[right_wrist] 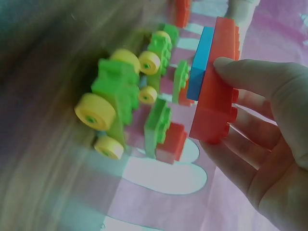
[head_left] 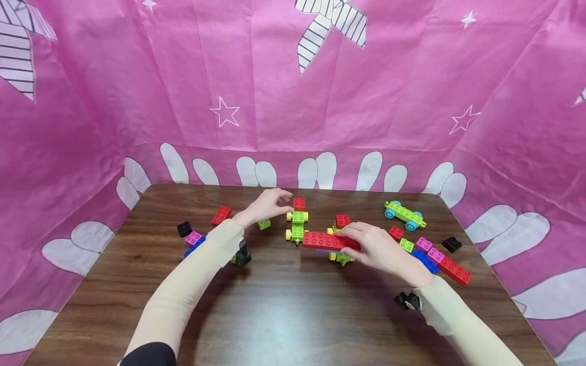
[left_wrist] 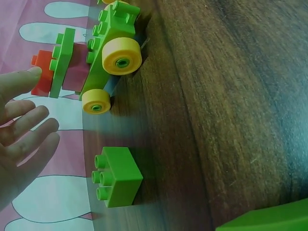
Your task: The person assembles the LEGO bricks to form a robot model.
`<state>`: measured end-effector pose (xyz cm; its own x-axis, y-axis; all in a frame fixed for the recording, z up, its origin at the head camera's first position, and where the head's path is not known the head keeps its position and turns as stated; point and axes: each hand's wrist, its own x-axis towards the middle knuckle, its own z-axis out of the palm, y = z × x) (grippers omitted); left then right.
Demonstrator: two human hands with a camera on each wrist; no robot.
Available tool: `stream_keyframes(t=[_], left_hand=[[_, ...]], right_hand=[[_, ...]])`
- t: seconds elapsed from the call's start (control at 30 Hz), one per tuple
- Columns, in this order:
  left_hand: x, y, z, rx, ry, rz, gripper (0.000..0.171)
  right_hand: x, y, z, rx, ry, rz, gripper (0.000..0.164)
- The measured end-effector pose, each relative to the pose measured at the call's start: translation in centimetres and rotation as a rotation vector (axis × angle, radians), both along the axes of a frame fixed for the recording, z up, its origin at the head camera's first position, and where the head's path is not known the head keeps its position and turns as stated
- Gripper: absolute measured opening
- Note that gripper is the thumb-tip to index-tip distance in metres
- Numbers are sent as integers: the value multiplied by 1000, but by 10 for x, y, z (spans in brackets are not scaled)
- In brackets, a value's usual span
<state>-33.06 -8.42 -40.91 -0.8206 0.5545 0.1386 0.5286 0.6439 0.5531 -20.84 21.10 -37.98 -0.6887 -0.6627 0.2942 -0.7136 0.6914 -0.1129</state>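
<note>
My right hand (head_left: 373, 248) grips a long red brick piece (head_left: 318, 240), its thumb and fingers on opposite sides. A blue brick (right_wrist: 200, 65) is attached beneath the red piece. It hangs above a green toy car (head_left: 341, 258) with yellow wheels, overlapping it in the head view. That car carries a stack topped by a red brick (right_wrist: 171, 143). My left hand (head_left: 267, 204) hovers with loosely bent fingers beside a second green car (head_left: 297, 232). The thumb overlaps the red brick (left_wrist: 43, 70) topping this car's pink and green stack in the left wrist view.
A loose green brick (left_wrist: 120, 177) sits below the left hand. Red (head_left: 222, 215), black (head_left: 184, 229), pink and blue bricks lie left. At right are a blue-wheeled car (head_left: 405, 215), several coloured bricks and a black brick (head_left: 451, 244). A pink curtain (head_left: 274, 91) stands behind the table.
</note>
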Motion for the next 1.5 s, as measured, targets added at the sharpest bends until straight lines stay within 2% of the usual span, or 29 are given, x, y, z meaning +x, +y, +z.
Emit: stream_keyframes(t=[0.2,0.73,1.07,1.33,1.5], left_hand=[[-1,1,-2,-5,-3,6,44],[-1,-1,-6,8,-25,42,37],[-1,-1,-7,46,-35,34,35],[0,1,-8,28,-5,5,35],[3,2,-7,41,-24,-2,35]], right_hand=[[-18,2,6,-11,38,5,39],[-51,2,15,-25,-11,-40,36],[-63,3,18,-20,-44,-47,34],[-66,5,19,3,-63,-66,36],[-67,5,21,9,-61,-60,35]])
